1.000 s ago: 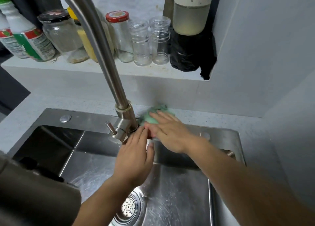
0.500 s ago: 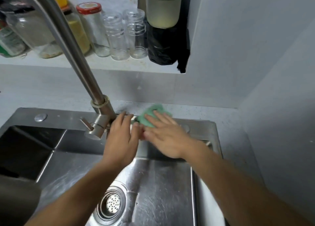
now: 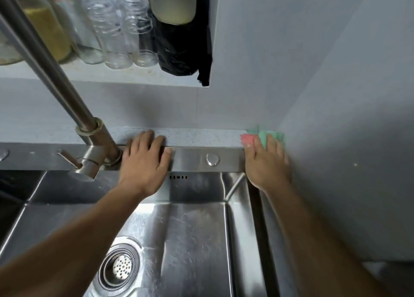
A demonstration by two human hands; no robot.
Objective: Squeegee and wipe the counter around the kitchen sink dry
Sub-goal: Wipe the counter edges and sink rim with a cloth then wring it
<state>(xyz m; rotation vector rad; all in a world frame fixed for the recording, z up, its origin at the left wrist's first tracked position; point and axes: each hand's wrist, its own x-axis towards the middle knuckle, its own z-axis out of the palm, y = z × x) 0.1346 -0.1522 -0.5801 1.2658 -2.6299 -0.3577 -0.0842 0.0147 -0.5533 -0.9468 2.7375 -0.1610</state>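
Observation:
A narrow speckled counter strip (image 3: 201, 137) runs behind the steel sink (image 3: 192, 229). My right hand (image 3: 266, 162) presses a green and pink cloth (image 3: 262, 136) flat onto the strip's far right end, against the side wall. Most of the cloth is hidden under the fingers. My left hand (image 3: 145, 162) lies palm down on the sink's back ledge just right of the faucet base (image 3: 98, 149), fingers spread, fingertips reaching onto the counter strip, holding nothing.
The tall steel faucet neck (image 3: 44, 64) slants up to the left. A round button (image 3: 212, 159) sits on the sink ledge between my hands. Jars and bottles (image 3: 116, 35) and a black bag (image 3: 179, 46) stand on the shelf above. The drain (image 3: 121, 267) lies below.
My right hand has slid the cloth right along the counter strip, from beside the faucet to the corner at the side wall. My left hand stays by the faucet base.

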